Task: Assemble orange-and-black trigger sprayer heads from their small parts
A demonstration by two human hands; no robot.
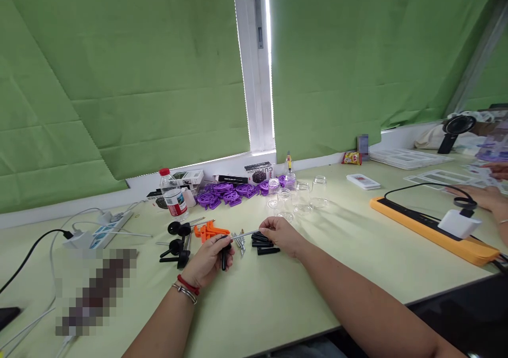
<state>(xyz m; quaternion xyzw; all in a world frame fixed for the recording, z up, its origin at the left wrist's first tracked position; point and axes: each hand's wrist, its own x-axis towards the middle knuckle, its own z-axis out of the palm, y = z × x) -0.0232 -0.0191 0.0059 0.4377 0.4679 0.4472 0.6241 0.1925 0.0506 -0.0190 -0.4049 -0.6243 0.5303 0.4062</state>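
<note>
Left hand (206, 262), red cord and metal bangle at the wrist, fingers curled shut round a short black handle (224, 256) that points down toward the table (278, 300). Right hand (282, 234) pinches the far end of a thin metal rod (243, 235) between thumb and fingertips; the rod runs across to the left hand, whether its tip sits in the handle cannot be told.

Landmark: water bottle (173, 195), red cap, red-and-white label, writing too small to read. In front of the bottle, black suction-cup pieces (177, 244) and orange plastic parts (208, 231). Right of the bottle, purple gear-like parts (226, 194), then a dark box (259, 173) printed with large white letters, only partly legible, not readable as a word. Further right, clear glass jars (296, 196). Loose black caps (264, 244) lie just under the right hand, small metal pins (239, 240) beside them.

Far right of the bottle: orange-edged power strip (432, 228) with white adapter (458, 223), another person's hand (486, 196) on the table. Left of the bottle, white socket strip (113, 225)
</note>
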